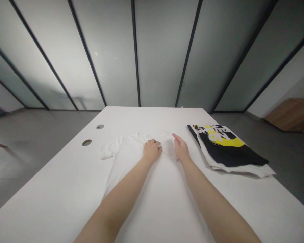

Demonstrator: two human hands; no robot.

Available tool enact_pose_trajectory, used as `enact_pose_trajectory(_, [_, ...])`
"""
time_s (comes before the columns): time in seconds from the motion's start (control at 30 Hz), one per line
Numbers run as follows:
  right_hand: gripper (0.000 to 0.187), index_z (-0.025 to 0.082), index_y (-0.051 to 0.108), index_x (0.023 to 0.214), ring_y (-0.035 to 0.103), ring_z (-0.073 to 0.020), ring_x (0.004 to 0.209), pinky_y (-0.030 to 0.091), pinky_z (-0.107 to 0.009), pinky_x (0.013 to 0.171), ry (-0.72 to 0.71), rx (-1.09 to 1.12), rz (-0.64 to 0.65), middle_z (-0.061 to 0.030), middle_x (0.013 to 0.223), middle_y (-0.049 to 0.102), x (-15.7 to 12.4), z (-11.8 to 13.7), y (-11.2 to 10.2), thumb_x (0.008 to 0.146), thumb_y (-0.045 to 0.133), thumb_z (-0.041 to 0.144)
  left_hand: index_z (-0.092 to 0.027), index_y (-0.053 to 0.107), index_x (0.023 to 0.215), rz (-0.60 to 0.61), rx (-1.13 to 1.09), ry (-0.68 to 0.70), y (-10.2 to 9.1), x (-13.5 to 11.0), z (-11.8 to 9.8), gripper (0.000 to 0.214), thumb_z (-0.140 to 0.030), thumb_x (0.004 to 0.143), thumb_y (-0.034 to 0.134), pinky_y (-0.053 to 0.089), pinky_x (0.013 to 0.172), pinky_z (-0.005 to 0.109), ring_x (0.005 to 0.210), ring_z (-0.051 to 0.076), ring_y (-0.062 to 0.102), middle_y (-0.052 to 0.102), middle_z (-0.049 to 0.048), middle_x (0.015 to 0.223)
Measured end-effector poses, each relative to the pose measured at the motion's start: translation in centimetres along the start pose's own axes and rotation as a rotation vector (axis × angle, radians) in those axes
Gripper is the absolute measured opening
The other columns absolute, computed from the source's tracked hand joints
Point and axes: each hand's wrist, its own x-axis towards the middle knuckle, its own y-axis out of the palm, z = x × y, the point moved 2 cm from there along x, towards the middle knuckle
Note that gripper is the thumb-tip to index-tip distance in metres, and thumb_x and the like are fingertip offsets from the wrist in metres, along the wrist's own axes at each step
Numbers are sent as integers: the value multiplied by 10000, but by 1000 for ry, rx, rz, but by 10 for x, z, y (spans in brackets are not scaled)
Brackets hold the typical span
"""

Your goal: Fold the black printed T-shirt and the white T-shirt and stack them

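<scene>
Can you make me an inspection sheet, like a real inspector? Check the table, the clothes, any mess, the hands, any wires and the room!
Surface: white table, two round holes on its left side.
Job's things: white T-shirt, laid out on the table.
Clutter: folded clothes on the right, black-and-yellow print on top.
Hands: left hand on the shirt, fingers bent; right hand at its right edge; grips unclear.
Cables: nothing seen.
Surroundings: frosted panels, grey floor.

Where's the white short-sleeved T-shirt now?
Head view, near centre: the T-shirt lies on the white table under the left hand, left of the folded black, yellow-printed fabric.
</scene>
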Motion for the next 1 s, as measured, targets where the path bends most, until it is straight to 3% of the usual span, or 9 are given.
enact_pose_trajectory(0.1, [569,139,520,1553,286,-309,1599,211,-517,1292,-157,-546,179,-153,1676,432,-8,5,16,1033,350,295,-273,695,1308,-21,-7,-5,3,-1,1,353,-401,1032,517,439,1085,430,1286,288,548,643,113,1358])
enact_pose_trajectory(0.2, [605,134,421,1622,232,-358,1613,174,-544,1285,-140,-860,248,-173,1731,314,-12,7,25,1061,375,354,-249,672,1309,-80,14,-43,5,-2,2,378,-449,1012,551,398,1138,461,1354,309,506,589,133,1461])
enact_pose_trajectory(0.37, [634,125,352,1658,232,-369,1611,188,-533,1277,-139,-935,268,-189,1742,275,-10,9,26,1081,332,385,-193,599,1384,-58,29,-78,6,-4,-1,463,-468,1026,500,344,1193,500,1411,331,491,565,187,1508])
enact_pose_trajectory(0.57, [634,126,337,1662,226,-355,1614,195,-531,1275,-122,-953,252,-187,1746,263,2,0,16,1083,309,382,-198,417,1592,63,64,-89,-5,-14,13,671,-573,1035,410,246,1244,635,1587,407,282,349,217,1702])
enact_pose_trajectory(0.67, [629,123,344,1656,225,-351,1615,197,-537,1274,-116,-955,247,-195,1746,259,11,-5,7,1085,301,382,-200,425,1602,82,114,-167,-23,-22,42,691,-597,1039,371,208,1254,658,1603,424,239,319,214,1718])
enact_pose_trajectory(0.73, [621,127,351,1653,233,-347,1612,203,-533,1272,-115,-965,241,-198,1743,267,17,-8,2,1086,308,376,-179,430,1605,60,150,-258,-38,-28,74,710,-601,1039,352,204,1253,661,1601,437,236,308,225,1720])
enact_pose_trajectory(0.93, [602,134,371,1641,265,-350,1600,226,-532,1264,-110,-995,224,-189,1735,294,30,-14,-4,1088,307,361,-17,286,1640,-188,159,-749,-68,-53,189,805,-543,1031,308,252,1197,725,1581,482,241,315,333,1675])
enact_pose_trajectory(1.0, [600,133,380,1637,269,-354,1598,231,-527,1265,-116,-1003,222,-184,1735,297,32,-14,-4,1086,309,359,-3,425,1558,-183,159,-825,-69,-58,213,768,-534,1007,370,260,1187,722,1552,492,290,379,350,1632])
